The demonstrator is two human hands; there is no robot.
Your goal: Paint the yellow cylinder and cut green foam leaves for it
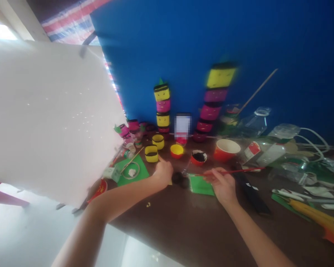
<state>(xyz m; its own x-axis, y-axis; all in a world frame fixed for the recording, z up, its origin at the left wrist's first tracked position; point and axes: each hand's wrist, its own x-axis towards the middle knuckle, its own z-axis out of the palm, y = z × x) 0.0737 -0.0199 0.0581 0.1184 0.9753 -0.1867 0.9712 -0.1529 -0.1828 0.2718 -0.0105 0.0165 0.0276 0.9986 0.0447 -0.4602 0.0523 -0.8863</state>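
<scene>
My right hand is closed around a thin red paintbrush, held nearly level with its tip pointing left. Below the brush lies a green sheet. My left hand is low over the table, one finger reaching up beside a yellow paper ring; blur hides whether they touch and how its other fingers are set. Between the hands is a dark round thing, too blurred to name. Behind it stand a red cup of black paint and a cup with yellow inside.
Stacked yellow and pink ring figures stand against the blue wall. A larger red paper cup sits behind my right hand. Clear plastic bottles crowd the right. Another green sheet lies left, and a white board stands beyond.
</scene>
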